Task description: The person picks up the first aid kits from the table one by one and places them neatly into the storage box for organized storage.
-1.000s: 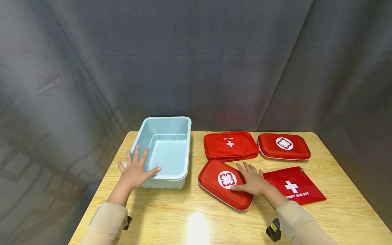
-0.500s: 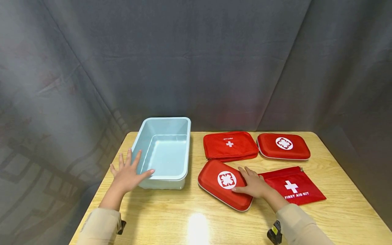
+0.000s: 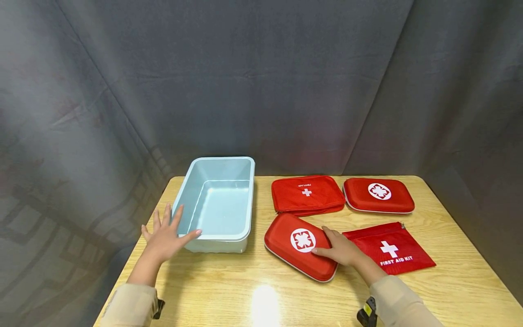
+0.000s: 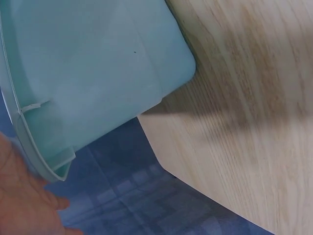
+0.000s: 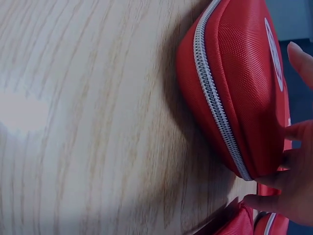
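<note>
A hard red zippered first aid case [image 3: 286, 234] with a white round emblem lies angled at the table's middle right. Over its right end is my right hand [image 3: 341, 247], thumb above the lid near the emblem. In the right wrist view, the fingertips are right at the end of the case [image 5: 249, 93], while the thumb [image 5: 299, 61] stays apart from its top. A pale blue plastic bin [image 3: 220, 237] with nothing inside stands on the left. My left hand [image 3: 163, 240], fingers spread, is beside its near left corner, overlapping the rim in the head view.
Behind the angled case lies a soft red first aid pouch [image 3: 300, 200], with another hard red case [image 3: 359, 193] to its right. A flat red FIRST AID KIT pouch [image 3: 408, 245] lies right of my right hand. Grey curtains [image 3: 261, 91] surround the wooden table [image 3: 220, 286].
My left hand has moved left and slightly toward me, away from the bin's inside. My right hand has settled slightly, its fingers drawing closer together at the case; the case and bin have stayed put.
</note>
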{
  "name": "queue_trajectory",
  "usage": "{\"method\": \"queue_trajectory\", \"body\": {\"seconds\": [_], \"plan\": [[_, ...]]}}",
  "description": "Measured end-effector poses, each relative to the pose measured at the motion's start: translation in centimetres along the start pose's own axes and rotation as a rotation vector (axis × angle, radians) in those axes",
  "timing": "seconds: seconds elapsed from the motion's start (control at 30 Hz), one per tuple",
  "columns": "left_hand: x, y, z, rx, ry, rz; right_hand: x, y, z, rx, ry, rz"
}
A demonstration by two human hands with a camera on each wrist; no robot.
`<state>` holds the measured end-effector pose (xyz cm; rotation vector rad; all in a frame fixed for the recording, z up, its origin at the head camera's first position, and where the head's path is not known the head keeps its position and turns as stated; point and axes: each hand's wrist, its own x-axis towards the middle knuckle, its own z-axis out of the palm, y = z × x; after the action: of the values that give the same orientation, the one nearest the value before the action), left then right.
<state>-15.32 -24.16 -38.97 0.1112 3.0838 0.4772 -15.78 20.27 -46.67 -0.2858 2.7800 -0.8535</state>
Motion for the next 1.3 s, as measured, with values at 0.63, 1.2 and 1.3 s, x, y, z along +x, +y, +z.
{"method": "queue_trajectory", "body": {"seconds": [0.63, 1.2, 1.3], "plan": [[-0.4, -0.5, 0.3, -0.051, -0.026, -0.028, 0.0, 1.3, 0.5, 0.153, 0.020, 0.108], [-0.6, -1.1, 0.2, -0.094, -0.013, -0.007, -0.2, 0.6, -0.2, 0.239, 0.053, 0.311], [-0.6, -1.2, 0.2, -0.098, -0.017, -0.011, -0.3, 0.4, -0.2, 0.284, 0.069, 0.334]]}}
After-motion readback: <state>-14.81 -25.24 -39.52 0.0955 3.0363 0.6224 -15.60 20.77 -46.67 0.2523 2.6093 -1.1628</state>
